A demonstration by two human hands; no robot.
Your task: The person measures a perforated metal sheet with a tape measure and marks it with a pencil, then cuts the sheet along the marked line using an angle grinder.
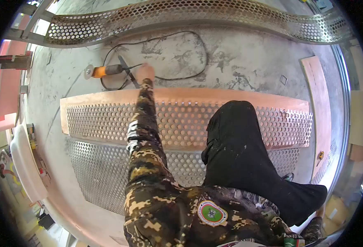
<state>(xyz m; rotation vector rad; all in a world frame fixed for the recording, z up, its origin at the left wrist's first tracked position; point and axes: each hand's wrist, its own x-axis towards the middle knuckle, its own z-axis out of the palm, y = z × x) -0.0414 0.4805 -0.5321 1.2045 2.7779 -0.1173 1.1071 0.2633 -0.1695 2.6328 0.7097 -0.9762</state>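
My left hand (145, 73) reaches forward past the perforated sheets, its fingers closed on the dark power cord (134, 66) right behind an angle grinder. The orange and black grinder (103, 71) lies on the floor to the left of the hand, its round disc facing left. A dark flat bar (128, 71) lies across the cord beside the hand. Below the arm, a perforated metal sheet (107, 119) rests on a wooden board (181, 95). Only a small part of my right hand (321, 210) shows at the lower right, beyond my knee; its fingers are hidden.
A long curved perforated panel (198, 12) spans the far side on a metal frame. The cord loops over the dusty concrete floor (247, 57). A second perforated sheet (95, 164) lies nearer me. On the right lies a wooden plank (319, 103), with a white curved piece (27, 160) at left.
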